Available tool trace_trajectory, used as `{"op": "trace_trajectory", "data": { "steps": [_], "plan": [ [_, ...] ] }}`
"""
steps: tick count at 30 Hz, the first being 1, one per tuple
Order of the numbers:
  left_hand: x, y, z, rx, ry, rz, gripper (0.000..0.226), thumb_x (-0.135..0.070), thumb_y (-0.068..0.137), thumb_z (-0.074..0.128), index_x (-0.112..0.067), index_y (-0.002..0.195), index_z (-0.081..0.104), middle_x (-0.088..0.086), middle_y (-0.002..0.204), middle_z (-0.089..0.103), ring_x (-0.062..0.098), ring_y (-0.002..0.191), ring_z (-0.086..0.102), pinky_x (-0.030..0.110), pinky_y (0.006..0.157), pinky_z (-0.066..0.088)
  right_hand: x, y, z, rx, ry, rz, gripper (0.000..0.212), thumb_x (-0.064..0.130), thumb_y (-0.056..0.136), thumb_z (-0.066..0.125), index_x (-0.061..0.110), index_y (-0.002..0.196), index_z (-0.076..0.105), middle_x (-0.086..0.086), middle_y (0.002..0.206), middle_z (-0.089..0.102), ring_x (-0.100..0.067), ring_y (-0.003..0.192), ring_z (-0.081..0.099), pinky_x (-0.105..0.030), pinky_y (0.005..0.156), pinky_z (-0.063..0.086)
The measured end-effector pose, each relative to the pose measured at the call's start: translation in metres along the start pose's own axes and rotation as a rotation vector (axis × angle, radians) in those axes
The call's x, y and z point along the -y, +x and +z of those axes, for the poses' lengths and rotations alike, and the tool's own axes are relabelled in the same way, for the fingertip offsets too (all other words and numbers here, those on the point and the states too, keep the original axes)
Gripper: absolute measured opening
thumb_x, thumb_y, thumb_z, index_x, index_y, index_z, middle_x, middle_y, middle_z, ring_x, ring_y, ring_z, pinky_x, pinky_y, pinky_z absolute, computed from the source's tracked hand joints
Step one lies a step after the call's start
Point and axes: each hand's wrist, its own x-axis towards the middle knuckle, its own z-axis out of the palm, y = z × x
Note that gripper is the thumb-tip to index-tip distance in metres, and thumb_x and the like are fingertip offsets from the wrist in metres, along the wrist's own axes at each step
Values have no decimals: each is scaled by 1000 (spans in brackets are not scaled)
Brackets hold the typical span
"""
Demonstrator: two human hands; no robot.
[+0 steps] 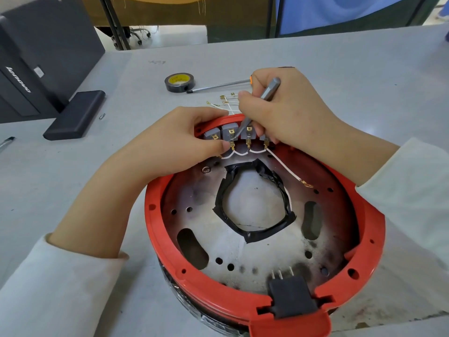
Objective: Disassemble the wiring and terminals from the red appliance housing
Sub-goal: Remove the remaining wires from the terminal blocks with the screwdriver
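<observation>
Grey tabletop (pixel 340 76) fills the view, with a dark computer case (pixel 36 57) standing at its far left edge and a flat black box (pixel 75 115) lying just beside it. A pen tip (pixel 7 142) pokes in at the left border. Near the table's middle lies a roll of black tape (pixel 180 82), and a long thin screwdriver (pixel 218 86) rests next to it, its handle end hidden behind the right hand. The red housing (pixel 170 251) sits open side up at the near middle of the table, with a scorched metal plate (pixel 243 251) inside, a loop of black-taped wiring (pixel 255 203) on the plate and a black plug socket (pixel 290 297) at the near rim. At the far rim a row of grey terminal blocks (pixel 228 132) carries brass connectors joined by short white wires (pixel 240 153). The left hand (pixel 175 142) reaches over the rim, its thumb and forefinger pinching a brass connector (pixel 232 145) below one block. The right hand (pixel 286 110) grips a grey metal tool (pixel 264 100) like a pencil, fingers curled round it, the tip set against the same block. A loose white wire (pixel 284 167) runs from the rightmost connector across the plate to a ring lug (pixel 307 184). Several freed wires (pixel 226 103) lie on the table just beyond the housing.
</observation>
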Motion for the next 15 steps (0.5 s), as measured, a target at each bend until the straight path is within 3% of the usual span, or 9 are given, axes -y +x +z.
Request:
{"op": "trace_trajectory", "data": {
  "steps": [3,7,11,15],
  "plan": [
    [2,1,0,26,-24,1,37,-18,88,64,-37,120,59,-26,103,66,-12,94,60,9,85,43,0,1,0,-12,-46,-23,34,14,90,54,15,60,37,-9,53,48,-8,33,45,-16,41,33],
    [4,1,0,25,-28,3,39,-17,88,64,-40,120,58,-27,106,65,-11,99,59,16,91,41,0,1,2,-29,-81,-57,36,15,89,55,16,59,36,-8,54,45,-27,50,51,-33,49,41],
    [6,2,0,29,-20,-7,41,-17,88,65,-37,123,58,-26,108,65,-11,99,59,16,92,41,-1,2,0,-21,-21,-23,34,10,86,54,15,58,35,-12,54,45,-9,36,45,-19,41,35],
    [6,2,0,24,-25,-1,41,-14,87,65,-36,122,58,-25,107,66,-11,98,59,14,90,42,-1,4,0,-9,7,9,32,7,84,53,14,58,35,-13,55,44,-6,32,42,-15,38,31]
  ]
}}
